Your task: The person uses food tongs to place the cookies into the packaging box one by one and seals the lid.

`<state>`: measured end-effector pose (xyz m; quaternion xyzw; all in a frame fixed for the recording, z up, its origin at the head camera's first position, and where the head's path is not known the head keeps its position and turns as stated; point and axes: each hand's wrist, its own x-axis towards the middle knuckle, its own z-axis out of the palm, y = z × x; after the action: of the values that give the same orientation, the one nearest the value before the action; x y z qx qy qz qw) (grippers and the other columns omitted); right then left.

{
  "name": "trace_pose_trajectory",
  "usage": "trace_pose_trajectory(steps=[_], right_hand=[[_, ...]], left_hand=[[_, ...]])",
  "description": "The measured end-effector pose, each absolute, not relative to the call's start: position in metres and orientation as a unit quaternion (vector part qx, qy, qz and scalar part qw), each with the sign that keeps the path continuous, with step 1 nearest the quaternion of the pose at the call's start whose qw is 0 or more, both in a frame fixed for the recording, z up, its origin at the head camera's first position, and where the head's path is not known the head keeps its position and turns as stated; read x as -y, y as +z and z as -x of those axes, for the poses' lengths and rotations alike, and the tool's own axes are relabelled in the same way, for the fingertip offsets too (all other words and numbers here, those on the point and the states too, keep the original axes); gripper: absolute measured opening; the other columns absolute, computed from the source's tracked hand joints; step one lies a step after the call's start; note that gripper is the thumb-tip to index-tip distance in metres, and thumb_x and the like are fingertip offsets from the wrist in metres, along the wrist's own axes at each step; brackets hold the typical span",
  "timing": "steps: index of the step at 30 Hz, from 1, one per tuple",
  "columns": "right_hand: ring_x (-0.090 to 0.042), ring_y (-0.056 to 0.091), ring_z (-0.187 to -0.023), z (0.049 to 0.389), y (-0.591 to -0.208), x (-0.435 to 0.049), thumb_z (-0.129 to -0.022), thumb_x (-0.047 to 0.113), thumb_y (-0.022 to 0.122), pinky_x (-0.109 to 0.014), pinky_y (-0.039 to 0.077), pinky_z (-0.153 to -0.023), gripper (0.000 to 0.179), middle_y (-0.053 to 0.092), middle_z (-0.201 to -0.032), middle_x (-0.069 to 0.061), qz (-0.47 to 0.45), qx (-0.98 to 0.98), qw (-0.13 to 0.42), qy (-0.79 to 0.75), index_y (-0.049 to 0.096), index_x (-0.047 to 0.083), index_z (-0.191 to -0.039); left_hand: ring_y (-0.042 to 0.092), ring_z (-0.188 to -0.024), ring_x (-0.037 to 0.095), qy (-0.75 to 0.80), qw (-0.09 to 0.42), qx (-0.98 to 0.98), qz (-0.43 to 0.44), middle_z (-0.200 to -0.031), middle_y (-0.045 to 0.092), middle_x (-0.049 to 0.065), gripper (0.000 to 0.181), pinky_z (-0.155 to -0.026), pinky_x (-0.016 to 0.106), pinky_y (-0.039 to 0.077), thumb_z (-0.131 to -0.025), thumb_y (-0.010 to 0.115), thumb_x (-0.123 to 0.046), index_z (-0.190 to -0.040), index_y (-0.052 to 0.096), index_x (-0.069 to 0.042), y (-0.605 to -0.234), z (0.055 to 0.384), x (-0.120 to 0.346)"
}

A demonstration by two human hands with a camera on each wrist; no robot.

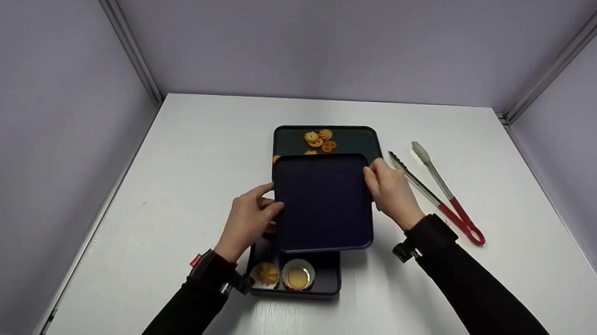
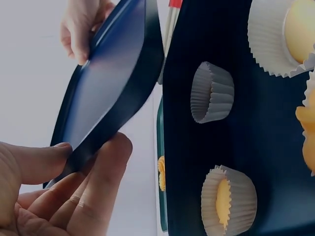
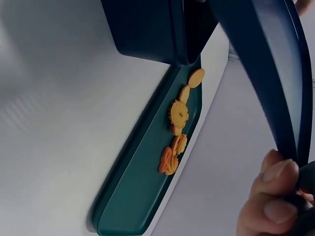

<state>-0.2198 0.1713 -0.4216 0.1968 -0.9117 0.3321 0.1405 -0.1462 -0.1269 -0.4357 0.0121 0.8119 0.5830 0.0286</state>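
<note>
A dark blue rectangular lid [image 1: 324, 204] with a raised rim is held in the air by both hands, tilted. My left hand [image 1: 248, 218] pinches its left edge, thumb on one side and fingers on the other, as the left wrist view shows. The right hand [image 1: 393, 192] grips the opposite edge near its upper corner. Below the lid stands a dark box [image 1: 328, 272], partly hidden by it. Inside are white paper cups with cookies, among them a paper cup [image 1: 299, 276] at the near end. An upright paper cup [image 2: 214, 93] shows in the left wrist view.
Behind the box lies a green tray [image 1: 355, 137] with several cookies [image 1: 325, 133], partly covered by the lid. Red-handled tongs [image 1: 457, 214] rest spread on the white table [image 1: 188, 152] at the right. Grey panels [image 1: 304, 42] enclose the table.
</note>
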Motion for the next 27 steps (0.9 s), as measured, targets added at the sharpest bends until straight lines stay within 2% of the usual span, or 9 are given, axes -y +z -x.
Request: trace_pose_trajectory(steps=[5, 10, 15, 19, 23, 27], right_hand=[[-0.007, 0.048, -0.040, 0.215, -0.418, -0.169, -0.108, 0.014, 0.051, -0.022, 0.040, -0.041, 0.023, 0.059, -0.060, -0.002, -0.199, 0.898, 0.114, 0.376, 0.054, 0.005, -0.088], [-0.011, 0.049, -0.034, 0.211, -0.414, -0.169, -0.109, 0.019, 0.050, -0.024, 0.039, -0.035, 0.023, 0.063, -0.061, -0.006, -0.202, 0.873, 0.081, 0.437, 0.055, 0.005, -0.092], [-0.021, 0.055, -0.036, 0.208, -0.412, -0.167, -0.109, 0.022, 0.052, -0.025, 0.042, -0.033, 0.023, 0.065, -0.063, -0.007, -0.201, 0.857, 0.077, 0.468, 0.059, 0.003, -0.096], [-0.023, 0.060, -0.041, 0.208, -0.412, -0.169, -0.107, 0.023, 0.056, -0.028, 0.049, -0.037, 0.022, 0.066, -0.066, -0.005, -0.204, 0.841, 0.087, 0.493, 0.064, 0.003, -0.099], [-0.023, 0.060, -0.044, 0.208, -0.411, -0.173, -0.105, 0.024, 0.061, -0.029, 0.051, -0.041, 0.020, 0.064, -0.065, -0.008, -0.207, 0.826, 0.099, 0.514, 0.070, 0.007, -0.101], [-0.027, 0.060, -0.046, 0.207, -0.409, -0.177, -0.105, 0.025, 0.061, -0.031, 0.052, -0.044, 0.022, 0.063, -0.066, -0.015, -0.203, 0.803, 0.061, 0.556, 0.071, 0.006, -0.103]], left_hand=[[0.074, -0.075, 0.022, 0.585, -0.002, -0.811, -0.025, -0.103, 0.077, 0.013, 0.043, -0.063, 0.036, 0.064, -0.099, 0.068, -0.008, -0.140, 0.060, -0.005, -0.434, 0.144, 0.132], [0.075, -0.077, 0.022, 0.590, -0.034, -0.806, -0.040, -0.098, 0.078, 0.012, 0.036, -0.069, 0.042, 0.064, -0.098, 0.068, -0.005, -0.133, 0.064, -0.006, -0.434, 0.143, 0.136], [0.076, -0.081, 0.023, 0.599, -0.069, -0.796, -0.061, -0.100, 0.078, 0.014, 0.033, -0.071, 0.041, 0.064, -0.097, 0.068, -0.002, -0.130, 0.065, -0.006, -0.434, 0.143, 0.139], [0.076, -0.085, 0.022, 0.585, -0.113, -0.797, -0.100, -0.104, 0.077, 0.016, 0.031, -0.070, 0.034, 0.064, -0.097, 0.068, -0.002, -0.127, 0.064, -0.004, -0.436, 0.143, 0.141], [0.076, -0.088, 0.018, 0.557, -0.169, -0.801, -0.137, -0.106, 0.077, 0.013, 0.028, -0.069, 0.027, 0.061, -0.096, 0.070, -0.002, -0.124, 0.066, -0.004, -0.439, 0.144, 0.143], [0.076, -0.093, 0.018, 0.537, -0.213, -0.799, -0.165, -0.107, 0.077, 0.012, 0.027, -0.071, 0.027, 0.061, -0.096, 0.070, -0.003, -0.123, 0.067, -0.005, -0.440, 0.144, 0.143]])
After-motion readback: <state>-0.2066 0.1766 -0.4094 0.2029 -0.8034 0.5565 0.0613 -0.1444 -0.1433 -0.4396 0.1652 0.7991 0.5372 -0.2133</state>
